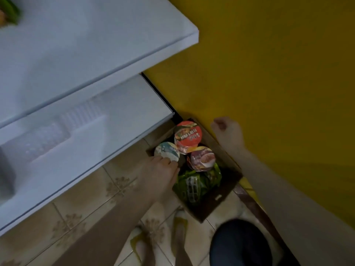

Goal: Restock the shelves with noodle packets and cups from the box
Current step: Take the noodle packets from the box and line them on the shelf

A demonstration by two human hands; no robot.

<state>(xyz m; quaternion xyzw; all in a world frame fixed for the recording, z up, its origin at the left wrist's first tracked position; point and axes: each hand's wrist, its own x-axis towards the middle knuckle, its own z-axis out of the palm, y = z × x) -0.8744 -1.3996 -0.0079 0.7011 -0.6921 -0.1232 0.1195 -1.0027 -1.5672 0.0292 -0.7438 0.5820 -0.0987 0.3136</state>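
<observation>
— Where is the left hand (160,171) reaching?
— It is reaching into the cardboard box (221,200), which is sitting on the tiled floor (86,198). Its fingers (171,162) are lying close together on the near rim of the pale-lidded cup (166,153), covering that edge of the lid.
— Is it gripping the cup?
— I cannot tell. The fingertips are touching the lid, but whether they are curling round the rim is not showing.
— And the other stock?
— The red-lidded cup (188,136) is standing just behind the pale one, touching it. The purple-lidded cup (202,158) is sitting to the right, just beyond the fingertips. The green packets (192,186) are lying in the box's near end, right beside the left hand.
— The right hand?
— The right hand (227,131) is hanging over the box's far side by the yellow wall (269,73), fingers loosely curled, holding nothing and touching none of the cups. The white shelves (86,45) are standing left of the box.
</observation>
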